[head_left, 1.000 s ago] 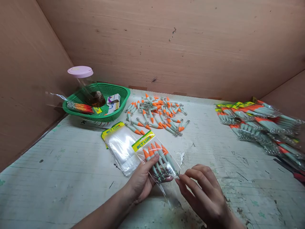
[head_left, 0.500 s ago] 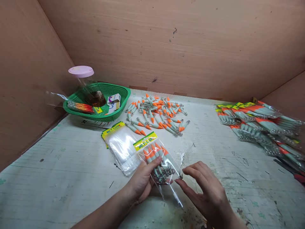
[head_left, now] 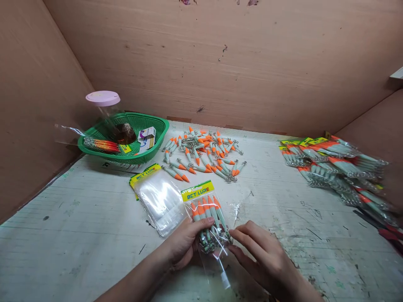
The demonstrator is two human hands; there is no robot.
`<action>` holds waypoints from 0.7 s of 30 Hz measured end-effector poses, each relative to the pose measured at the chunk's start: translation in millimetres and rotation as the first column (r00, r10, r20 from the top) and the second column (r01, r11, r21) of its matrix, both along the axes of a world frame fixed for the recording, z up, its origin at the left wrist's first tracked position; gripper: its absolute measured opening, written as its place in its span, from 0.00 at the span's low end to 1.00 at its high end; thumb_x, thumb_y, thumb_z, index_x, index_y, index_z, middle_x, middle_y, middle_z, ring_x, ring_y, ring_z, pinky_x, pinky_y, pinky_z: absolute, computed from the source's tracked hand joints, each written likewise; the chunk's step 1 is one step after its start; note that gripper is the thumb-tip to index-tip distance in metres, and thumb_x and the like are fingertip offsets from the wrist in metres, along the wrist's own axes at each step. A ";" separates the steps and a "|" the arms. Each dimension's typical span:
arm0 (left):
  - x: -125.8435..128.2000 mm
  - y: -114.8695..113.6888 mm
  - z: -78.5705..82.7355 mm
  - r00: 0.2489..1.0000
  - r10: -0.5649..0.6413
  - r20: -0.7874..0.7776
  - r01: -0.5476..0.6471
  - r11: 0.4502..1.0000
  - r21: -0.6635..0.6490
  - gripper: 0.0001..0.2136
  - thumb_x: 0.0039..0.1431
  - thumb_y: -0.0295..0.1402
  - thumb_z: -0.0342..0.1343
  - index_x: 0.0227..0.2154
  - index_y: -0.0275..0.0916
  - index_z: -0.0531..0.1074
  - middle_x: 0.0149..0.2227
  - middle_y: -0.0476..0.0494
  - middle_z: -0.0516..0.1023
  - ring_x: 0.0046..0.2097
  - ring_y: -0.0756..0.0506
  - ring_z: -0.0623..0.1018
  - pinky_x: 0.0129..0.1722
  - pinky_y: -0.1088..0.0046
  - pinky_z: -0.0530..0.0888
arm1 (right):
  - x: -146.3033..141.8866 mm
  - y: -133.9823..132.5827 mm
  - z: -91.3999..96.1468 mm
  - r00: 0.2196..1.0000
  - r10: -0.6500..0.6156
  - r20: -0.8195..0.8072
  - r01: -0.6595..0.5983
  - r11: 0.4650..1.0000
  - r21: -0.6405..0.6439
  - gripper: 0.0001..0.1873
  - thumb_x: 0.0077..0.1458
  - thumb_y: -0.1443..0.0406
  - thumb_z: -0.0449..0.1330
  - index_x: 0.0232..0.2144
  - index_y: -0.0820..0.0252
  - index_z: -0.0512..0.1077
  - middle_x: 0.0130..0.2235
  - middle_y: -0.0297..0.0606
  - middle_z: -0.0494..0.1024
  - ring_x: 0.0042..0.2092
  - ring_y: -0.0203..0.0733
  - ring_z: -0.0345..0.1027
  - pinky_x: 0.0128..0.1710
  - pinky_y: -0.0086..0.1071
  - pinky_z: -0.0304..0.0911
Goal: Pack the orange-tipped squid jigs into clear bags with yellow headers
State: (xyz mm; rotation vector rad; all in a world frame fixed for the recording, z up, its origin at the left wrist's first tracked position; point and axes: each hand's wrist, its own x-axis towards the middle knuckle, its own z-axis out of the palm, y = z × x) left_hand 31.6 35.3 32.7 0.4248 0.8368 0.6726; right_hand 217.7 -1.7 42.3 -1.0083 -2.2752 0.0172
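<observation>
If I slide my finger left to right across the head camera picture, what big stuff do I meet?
Green basket → clear bag of lures in the left hand → right hand → pile of packed lures.

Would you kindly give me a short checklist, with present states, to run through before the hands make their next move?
1. Left hand holding the bag labelled BCT LURE: ok, its thumb lies across the front.
2. Lures in the bag pointing one way: ok, orange tips toward the label.
3. Right hand off the hooks: cannot tell, its fingertips are right by them.
4. Bag's lower end sealed: cannot tell, the clear film is hard to read.
5. Flat bags close by: ok, stacked beside the left hand.
6. Red-handled tool away from both hands: ok, far right.
</observation>
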 end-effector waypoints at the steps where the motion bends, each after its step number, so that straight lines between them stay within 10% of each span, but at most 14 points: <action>1: 0.6 0.4 -1.7 1.000 -0.022 -0.007 0.022 1.000 0.001 0.11 0.51 0.33 0.59 0.37 0.33 0.70 0.31 0.38 0.78 0.29 0.45 0.77 0.23 0.71 0.74 | 0.2 -1.7 -2.2 1.000 0.011 0.014 -0.012 1.000 0.015 0.08 0.57 0.71 0.56 0.40 0.66 0.69 0.28 0.40 0.72 0.28 0.36 0.64 0.25 0.28 0.60; 7: -9.1 9.8 -2.3 0.954 -0.072 -0.291 0.124 0.978 0.165 0.17 0.51 0.42 0.59 0.39 0.36 0.70 0.28 0.41 0.77 0.32 0.42 0.78 0.30 0.69 0.73 | -4.0 -16.7 -36.1 0.998 -0.054 -0.013 0.054 0.999 0.005 0.09 0.59 0.73 0.50 0.32 0.65 0.69 0.24 0.36 0.67 0.26 0.34 0.59 0.23 0.28 0.53; 10: -21.0 7.9 8.7 0.701 0.166 -0.693 0.161 0.911 0.380 0.20 0.45 0.43 0.62 0.38 0.35 0.72 0.24 0.41 0.75 0.38 0.35 0.77 0.36 0.63 0.72 | -9.3 -19.8 -50.9 0.992 -0.121 -0.037 0.121 0.993 0.010 0.11 0.59 0.74 0.49 0.28 0.64 0.68 0.22 0.34 0.63 0.24 0.34 0.56 0.23 0.27 0.51; 13: -22.4 -2.7 13.3 0.530 0.442 -0.724 0.350 0.663 0.662 0.23 0.45 0.39 0.63 0.46 0.38 0.72 0.42 0.32 0.76 0.53 0.30 0.70 0.53 0.56 0.63 | -12.3 -15.9 -50.3 0.990 -0.136 -0.033 0.137 0.990 0.042 0.13 0.59 0.74 0.48 0.25 0.62 0.66 0.22 0.34 0.62 0.24 0.35 0.55 0.23 0.28 0.50; 17: -9.5 -11.3 -3.5 0.521 0.290 -0.803 0.774 0.236 0.588 0.35 0.46 0.32 0.61 0.59 0.40 0.58 0.64 0.36 0.55 0.65 0.34 0.52 0.62 0.52 0.46 | -11.2 -4.6 -38.6 0.991 -0.089 0.104 0.082 0.994 0.066 0.13 0.60 0.73 0.45 0.28 0.63 0.68 0.27 0.40 0.68 0.29 0.38 0.59 0.27 0.30 0.55; 21: -4.5 -5.6 -17.1 0.299 0.317 -0.900 0.939 0.071 0.337 0.34 0.51 0.28 0.53 0.62 0.36 0.50 0.65 0.36 0.50 0.66 0.36 0.47 0.61 0.48 0.48 | -11.5 4.1 -36.3 0.976 -0.051 0.212 0.022 0.990 0.139 0.17 0.60 0.75 0.43 0.25 0.63 0.68 0.25 0.40 0.67 0.28 0.39 0.58 0.27 0.32 0.55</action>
